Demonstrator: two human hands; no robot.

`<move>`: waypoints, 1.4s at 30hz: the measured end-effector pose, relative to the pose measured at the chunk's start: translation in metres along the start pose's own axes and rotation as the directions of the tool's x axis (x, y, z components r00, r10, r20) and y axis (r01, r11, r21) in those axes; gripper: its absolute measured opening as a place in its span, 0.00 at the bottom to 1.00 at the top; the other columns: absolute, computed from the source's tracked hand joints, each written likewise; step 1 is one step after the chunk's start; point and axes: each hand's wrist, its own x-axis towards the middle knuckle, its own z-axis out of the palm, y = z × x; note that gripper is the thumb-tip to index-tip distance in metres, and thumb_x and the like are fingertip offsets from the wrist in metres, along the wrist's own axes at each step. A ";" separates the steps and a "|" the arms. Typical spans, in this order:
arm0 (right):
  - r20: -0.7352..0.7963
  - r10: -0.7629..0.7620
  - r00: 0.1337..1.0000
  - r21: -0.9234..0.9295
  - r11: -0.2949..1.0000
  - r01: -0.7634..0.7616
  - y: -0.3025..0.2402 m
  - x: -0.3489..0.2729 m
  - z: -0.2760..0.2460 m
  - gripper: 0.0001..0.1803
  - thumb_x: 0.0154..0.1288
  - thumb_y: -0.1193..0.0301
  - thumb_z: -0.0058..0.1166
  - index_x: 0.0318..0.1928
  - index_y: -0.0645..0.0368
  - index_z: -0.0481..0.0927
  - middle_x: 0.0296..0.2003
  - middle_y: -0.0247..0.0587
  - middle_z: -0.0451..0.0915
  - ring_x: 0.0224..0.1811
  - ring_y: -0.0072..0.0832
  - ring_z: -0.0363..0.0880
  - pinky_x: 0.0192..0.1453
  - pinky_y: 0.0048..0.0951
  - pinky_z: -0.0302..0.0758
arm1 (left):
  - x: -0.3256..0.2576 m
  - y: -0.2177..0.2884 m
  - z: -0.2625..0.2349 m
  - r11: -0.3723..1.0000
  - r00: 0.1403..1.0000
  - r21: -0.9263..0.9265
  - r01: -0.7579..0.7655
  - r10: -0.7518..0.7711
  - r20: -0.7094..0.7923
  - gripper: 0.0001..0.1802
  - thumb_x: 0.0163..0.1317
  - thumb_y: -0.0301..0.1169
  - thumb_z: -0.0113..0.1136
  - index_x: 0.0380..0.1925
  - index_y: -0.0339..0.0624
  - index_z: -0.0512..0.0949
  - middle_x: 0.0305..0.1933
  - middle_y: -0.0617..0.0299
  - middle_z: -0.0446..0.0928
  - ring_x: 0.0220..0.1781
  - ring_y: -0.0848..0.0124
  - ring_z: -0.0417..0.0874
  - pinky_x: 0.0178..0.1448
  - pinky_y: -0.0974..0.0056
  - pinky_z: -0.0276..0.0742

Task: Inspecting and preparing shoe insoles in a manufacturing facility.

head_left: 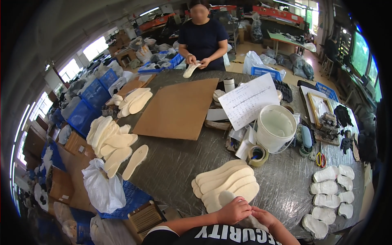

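Note:
Close to my body at the table's near edge, a pale greyish-white insole [226, 197] is held between my two hands. My left hand [233, 210] pinches it, fingertips pressed together. Beside it my right hand [263, 216] closes on the lower part, thumb and fingers meeting near the left fingertips. Part of the insole is hidden behind the hands. Just beyond them lies a fanned stack of cream insoles [226, 178] on the dark, covered table [171, 171].
More insoles [110, 136] pile at left, near a brown board [177, 108]. A white bucket [276, 128], tape roll [258, 156] and written sheet [250, 100] stand mid-right. Scissors [321, 159] and white pads [324, 188] lie right. Across, a person [203, 38] holds an insole [191, 70].

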 end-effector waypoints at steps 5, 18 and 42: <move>0.044 0.117 0.992 0.114 0.986 -0.121 0.005 0.054 0.047 0.19 0.77 0.63 0.40 0.60 0.61 0.70 0.54 0.34 0.74 0.57 0.21 0.70 0.65 0.24 0.64 | -0.049 -0.027 -0.050 0.999 1.000 -0.049 0.023 -0.022 0.022 0.07 0.59 0.30 0.60 0.37 0.41 0.80 0.41 0.62 0.76 0.45 0.63 0.76 0.54 0.55 0.68; 0.075 0.174 0.982 -0.175 0.972 -0.159 -0.025 0.144 0.109 0.21 0.78 0.61 0.39 0.60 0.62 0.71 0.53 0.35 0.75 0.56 0.21 0.69 0.65 0.24 0.63 | -0.117 -0.085 -0.114 0.996 0.993 -0.085 0.024 -0.033 -0.112 0.07 0.51 0.29 0.63 0.32 0.44 0.81 0.39 0.64 0.77 0.42 0.64 0.77 0.48 0.58 0.71; 0.115 0.394 0.912 -0.432 0.846 -0.312 0.032 0.226 0.038 0.15 0.69 0.62 0.51 0.43 0.60 0.80 0.38 0.39 0.80 0.42 0.24 0.72 0.52 0.30 0.70 | -0.118 -0.184 -0.075 0.952 0.985 -0.257 -0.167 0.173 0.000 0.05 0.51 0.30 0.58 0.28 0.44 0.76 0.39 0.66 0.77 0.47 0.69 0.77 0.55 0.59 0.70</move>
